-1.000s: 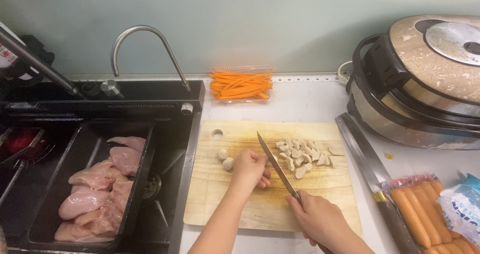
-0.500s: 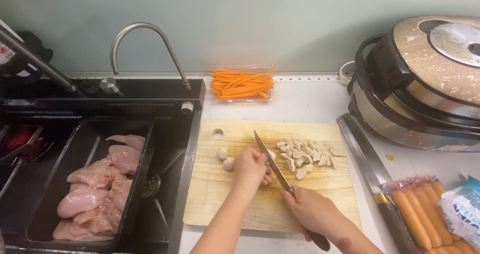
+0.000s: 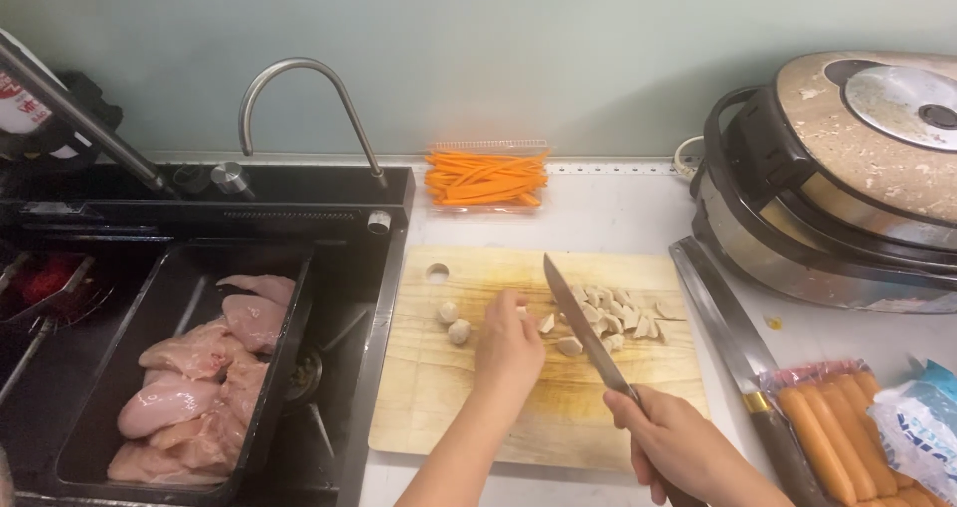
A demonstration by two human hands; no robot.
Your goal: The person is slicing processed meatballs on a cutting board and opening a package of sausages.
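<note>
While the blade hangs over the board, this is how things line up, label by label.

Left hand: the left hand (image 3: pixel 506 345) sits at the centre of the wooden cutting board (image 3: pixel 429 417), fingers curled together and pressed down near the blade; what lies under them is hidden, so I can't tell what they pin.

Right hand: the right hand (image 3: pixel 670 443), lower right of the frame, is clamped in a full fist round the handle of the knife (image 3: pixel 583 326).

Knife axis: the blade runs long from the lower right up toward the upper left, tip pointing at the far edge of the board, its flat just beside the left knuckles.

Key relation: the cut pieces (image 3: pixel 608 318) lie right of the blade, the left fingers left of it; the steel stands between them.

Whole balls: two whole balls (image 3: pixel 454 322) wait left of the left hand, nearer to it than to the knife hand.

Around: carrot sticks (image 3: pixel 486 176) in a clear tray at the top centre; raw chicken (image 3: pixel 204 372) in a black tray in the sink at the left; sausages (image 3: pixel 832 432) at the lower right; a second knife (image 3: pixel 733 342) lying on the counter right of the board.
</note>
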